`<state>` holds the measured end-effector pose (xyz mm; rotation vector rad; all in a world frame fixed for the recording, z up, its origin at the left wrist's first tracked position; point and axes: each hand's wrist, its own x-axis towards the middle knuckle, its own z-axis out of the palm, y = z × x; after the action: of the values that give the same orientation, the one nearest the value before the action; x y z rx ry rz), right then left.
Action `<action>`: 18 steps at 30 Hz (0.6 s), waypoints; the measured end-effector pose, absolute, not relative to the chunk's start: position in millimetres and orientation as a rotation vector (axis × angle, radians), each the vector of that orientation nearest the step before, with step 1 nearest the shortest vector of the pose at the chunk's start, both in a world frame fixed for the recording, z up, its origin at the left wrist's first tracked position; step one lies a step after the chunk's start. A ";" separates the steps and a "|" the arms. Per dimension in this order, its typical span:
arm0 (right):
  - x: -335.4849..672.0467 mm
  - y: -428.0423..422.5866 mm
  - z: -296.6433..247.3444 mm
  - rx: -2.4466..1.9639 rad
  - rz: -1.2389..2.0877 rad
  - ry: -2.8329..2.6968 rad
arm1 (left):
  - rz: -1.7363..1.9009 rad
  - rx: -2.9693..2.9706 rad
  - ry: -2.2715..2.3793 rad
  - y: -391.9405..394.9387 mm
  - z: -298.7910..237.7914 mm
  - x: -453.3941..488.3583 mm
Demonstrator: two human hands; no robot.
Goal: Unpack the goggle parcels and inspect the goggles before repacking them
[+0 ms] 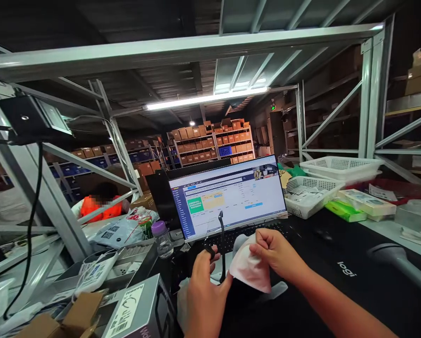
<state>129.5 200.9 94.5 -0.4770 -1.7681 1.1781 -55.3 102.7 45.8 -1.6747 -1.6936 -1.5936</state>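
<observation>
My left hand (206,293) is curled, thumb and fingers closed around what looks like a pair of glasses. A thin black temple (222,244) with a hooked tip rises from it in front of the monitor; the rest is mostly hidden. Beside it, my right hand (276,251) pinches a whitish, soft cloth or pouch (251,266) between thumb and fingers. The cloth hangs down toward my left thumb, and its lower edge looks pinkish. Beneath both hands lies a black desk mat (323,291), with a small pale strip (276,291) on it.
A lit monitor (231,192) stands behind a keyboard (242,230). To the left are a purple-capped bottle (163,239) and a grey box (140,314). White baskets (311,192) and a handheld scanner (390,256) lie rightward. Beyond the rack sits a person in orange (99,206).
</observation>
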 end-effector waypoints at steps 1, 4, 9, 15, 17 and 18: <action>127.6 200.4 93.6 -0.463 1.198 -1.740 | -1.547 -1.682 -1.680 101.7 46.2 -53.1; 129.6 201.5 93.2 -0.416 1.259 -1.655 | -1.418 -1.672 -1.620 99.7 46.4 -49.0; 136.1 198.0 96.4 -0.386 1.301 -1.638 | -1.190 -1.677 -1.469 96.0 43.8 -48.4; 132.5 181.7 97.0 -0.346 1.415 -1.674 | -0.966 -1.708 -1.449 90.0 35.2 -46.7; 128.6 174.6 94.1 -0.362 1.445 -1.702 | -0.944 -1.699 -1.426 88.5 32.1 -44.0; 125.6 170.6 91.3 -0.396 1.411 -1.714 | -0.941 -1.683 -1.430 87.9 30.8 -42.6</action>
<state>125.6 170.6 91.3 -0.3965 -1.7145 1.4111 -42.6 87.9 30.8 -1.6834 -1.4300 -0.9412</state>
